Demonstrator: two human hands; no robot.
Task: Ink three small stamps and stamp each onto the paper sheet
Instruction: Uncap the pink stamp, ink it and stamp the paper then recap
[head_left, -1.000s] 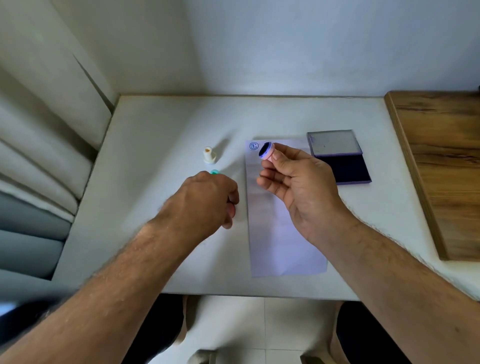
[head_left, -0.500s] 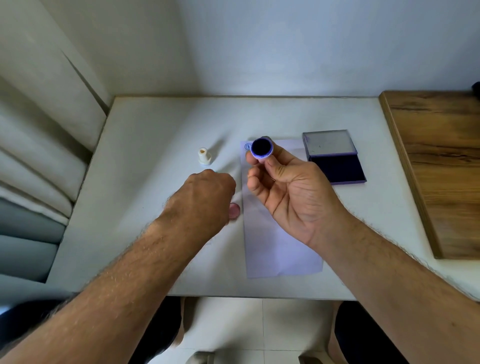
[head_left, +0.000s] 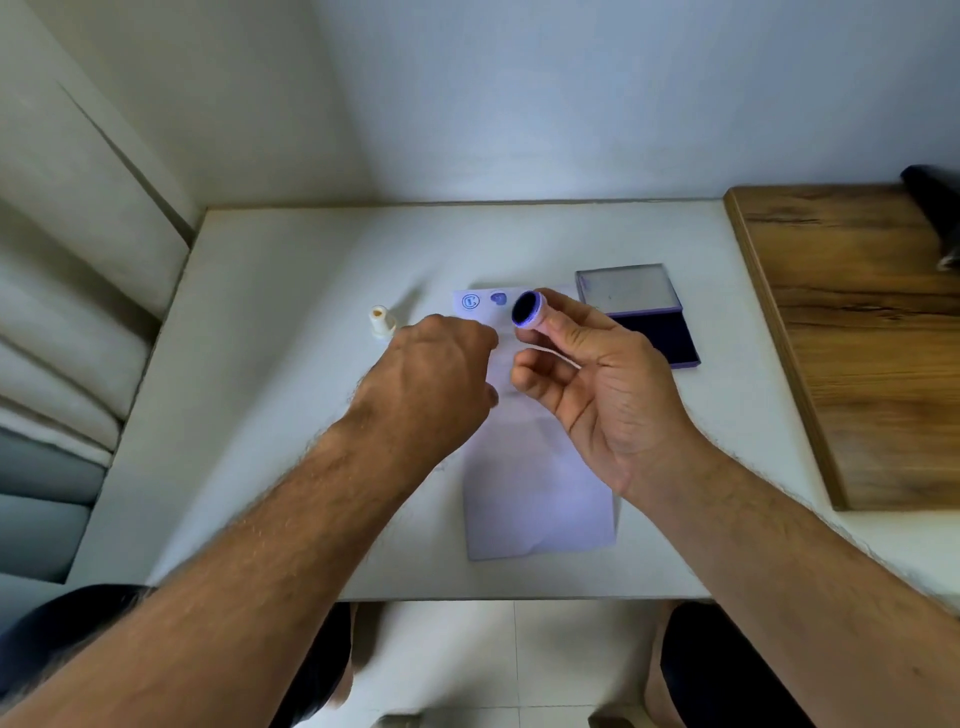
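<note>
Two impressions stand on the paper sheet at its far edge — a smiley ring and a solid blot. Right hand pinches the purple stamp above the sheet, inked face turned up. Left hand is curled; its contents cannot be told. White stamp stands on the counter beside the sheet. Ink pad lies open. Judged: two done, one impression outstanding
</note>
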